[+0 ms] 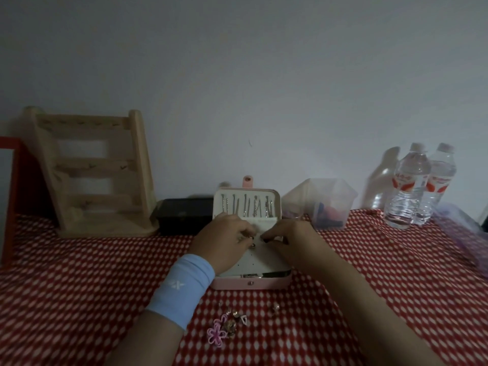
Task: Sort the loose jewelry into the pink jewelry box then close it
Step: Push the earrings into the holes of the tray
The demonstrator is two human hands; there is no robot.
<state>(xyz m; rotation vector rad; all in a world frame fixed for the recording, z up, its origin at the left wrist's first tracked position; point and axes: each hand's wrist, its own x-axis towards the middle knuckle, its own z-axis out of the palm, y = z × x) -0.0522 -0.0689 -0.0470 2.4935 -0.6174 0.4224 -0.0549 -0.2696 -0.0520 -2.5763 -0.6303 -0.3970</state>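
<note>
1. The pink jewelry box [264, 283] lies open at the middle of the table [79, 286], with its front wall and snap facing the person.
2. Its lid [247, 204] stands upright at the back. A row of thin silver pieces [248, 206] hangs inside the lid, and a pink tab sticks up above it.
3. A white perforated panel [260, 258] lies over the box's base, and one small stud [253, 245] sits in it near the top.
4. The left hand [224, 240], with a light blue wristband [182, 289] on that arm, rests over the panel's left part. Its fingers [244, 231] are curled together and pinch a small metal piece [249, 236].
5. The right hand [289, 240] is just beside it. Its fingers [272, 236] are curled down onto the panel, and in the dim light it cannot be told whether they hold anything.
6. The loose jewelry [232, 322] lies on the red-and-white cloth in front of the box. It includes a pink flower piece [216, 334] and one stray bit [276, 307] to the right.
7. Along the wall behind the box stand:
   - a wooden stand [89, 175] at the left
   - a black box [184, 215] beside the lid
   - a clear plastic container [327, 204] to the right of the lid
   - two water bottles [408, 186] further right
</note>
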